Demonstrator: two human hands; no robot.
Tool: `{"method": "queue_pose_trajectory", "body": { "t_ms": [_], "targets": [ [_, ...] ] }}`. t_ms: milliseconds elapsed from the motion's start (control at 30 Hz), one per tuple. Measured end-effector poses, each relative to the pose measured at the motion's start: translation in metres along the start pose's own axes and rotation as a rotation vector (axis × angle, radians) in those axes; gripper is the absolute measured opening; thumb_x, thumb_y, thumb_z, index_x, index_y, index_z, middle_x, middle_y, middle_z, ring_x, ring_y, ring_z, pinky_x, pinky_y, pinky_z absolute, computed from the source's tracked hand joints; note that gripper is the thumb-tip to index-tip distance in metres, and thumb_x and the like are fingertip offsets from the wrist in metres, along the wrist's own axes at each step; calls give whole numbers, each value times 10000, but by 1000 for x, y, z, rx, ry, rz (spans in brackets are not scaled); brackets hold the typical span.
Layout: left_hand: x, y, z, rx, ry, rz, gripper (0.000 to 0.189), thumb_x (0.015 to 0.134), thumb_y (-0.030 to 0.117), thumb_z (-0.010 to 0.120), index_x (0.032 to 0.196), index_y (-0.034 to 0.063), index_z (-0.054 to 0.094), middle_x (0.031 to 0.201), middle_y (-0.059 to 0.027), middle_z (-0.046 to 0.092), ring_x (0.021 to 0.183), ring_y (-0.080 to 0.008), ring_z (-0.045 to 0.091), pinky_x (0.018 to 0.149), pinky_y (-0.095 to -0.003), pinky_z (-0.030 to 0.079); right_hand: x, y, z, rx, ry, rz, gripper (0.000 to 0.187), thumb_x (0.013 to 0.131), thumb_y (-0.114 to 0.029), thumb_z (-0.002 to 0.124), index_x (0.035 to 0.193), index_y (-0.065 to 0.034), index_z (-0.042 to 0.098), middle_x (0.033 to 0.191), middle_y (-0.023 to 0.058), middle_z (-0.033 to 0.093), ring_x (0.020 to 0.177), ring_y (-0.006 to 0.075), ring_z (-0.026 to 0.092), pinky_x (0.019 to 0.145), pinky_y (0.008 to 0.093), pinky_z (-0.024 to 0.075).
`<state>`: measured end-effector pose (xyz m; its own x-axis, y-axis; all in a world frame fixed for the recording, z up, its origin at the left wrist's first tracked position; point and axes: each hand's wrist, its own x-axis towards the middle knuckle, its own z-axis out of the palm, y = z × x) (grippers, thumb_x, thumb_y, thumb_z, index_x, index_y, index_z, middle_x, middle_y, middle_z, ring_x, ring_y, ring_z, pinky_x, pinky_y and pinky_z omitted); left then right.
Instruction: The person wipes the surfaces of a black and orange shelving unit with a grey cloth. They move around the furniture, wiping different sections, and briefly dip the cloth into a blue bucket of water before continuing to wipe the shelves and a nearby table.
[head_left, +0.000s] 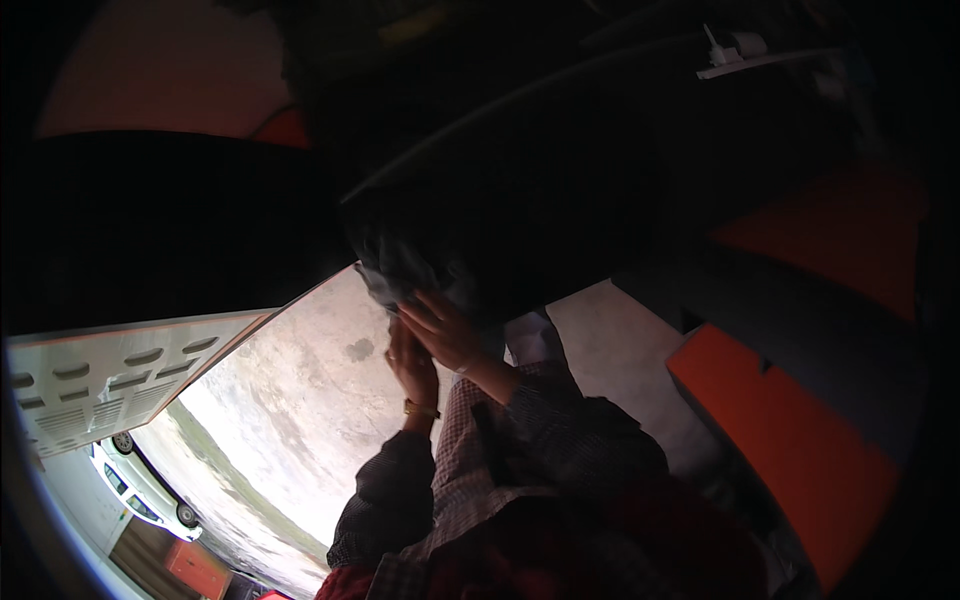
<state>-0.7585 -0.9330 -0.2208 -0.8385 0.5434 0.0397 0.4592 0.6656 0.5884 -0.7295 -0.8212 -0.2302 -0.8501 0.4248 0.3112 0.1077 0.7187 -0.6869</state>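
My left hand (412, 364), with a watch or bracelet on its wrist, and my right hand (444, 334) are close together at the centre, the right partly over the left. Both are at the lower edge of a dark, crumpled sheet or bag (397, 270), which hangs from a dark surface. The fingertips of my right hand touch its folds. Shadow hides how far my left fingers reach into it, and whether either hand grips it.
An orange panel (780, 450) stands at the right. A small white fitting (731, 56) lies at the upper right. A pale vented panel (127, 382) is at the left, with a white car (142, 484) beyond it. Concrete floor (322, 352) shows below.
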Motion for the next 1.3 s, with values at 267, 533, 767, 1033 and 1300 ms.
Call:
{"method": "queue_pose_trajectory", "body": {
  "t_ms": [267, 533, 767, 1033, 1300],
  "targets": [
    [22, 102, 117, 67, -424, 685, 349, 797, 117, 606, 1138, 47, 639, 1294, -98, 571, 1181, -261, 515, 929, -408, 417, -73, 136, -147, -459, -66, 157, 316, 847, -288, 631, 1123, -138, 668, 1353, 54, 523, 1269, 358, 461, 1012, 467, 422],
    [39, 92, 103, -7, -415, 464, 287, 803, 141, 608, 1082, 78, 632, 1279, -75, 573, 1172, -230, 534, 939, -393, 415, -10, 89, -130, -557, 159, 202, 318, 772, -122, 602, 1064, 3, 608, 1159, 156, 569, 1185, 342, 504, 1031, 485, 410],
    [17, -25, -10, -53, -174, 25, 494, 805, 44, 611, 1297, 43, 558, 1319, -161, 552, 1200, -337, 511, 1000, -412, 412, 19, 3, -4, -193, -182, -7, 335, 893, -191, 526, 1170, -42, 642, 1378, 52, 498, 1298, 278, 437, 1090, 454, 364],
    [172, 71, 69, 73, -166, 321, 410, 769, 113, 642, 1165, 26, 582, 1246, -133, 579, 1244, -285, 480, 1026, -450, 351, 124, 129, -72, -275, -109, 36, 352, 914, -197, 550, 1261, -158, 589, 1379, 55, 502, 1293, 304, 455, 1097, 473, 343],
    [103, 183, 157, -104, -381, 794, 354, 805, 100, 553, 1139, 19, 636, 1264, -130, 575, 1128, -315, 534, 938, -420, 438, -18, 150, -193, -574, 95, 596, 575, 848, -231, 644, 1346, -8, 464, 1449, 178, 392, 1359, 415, 327, 1105, 540, 283]
  ]
}}
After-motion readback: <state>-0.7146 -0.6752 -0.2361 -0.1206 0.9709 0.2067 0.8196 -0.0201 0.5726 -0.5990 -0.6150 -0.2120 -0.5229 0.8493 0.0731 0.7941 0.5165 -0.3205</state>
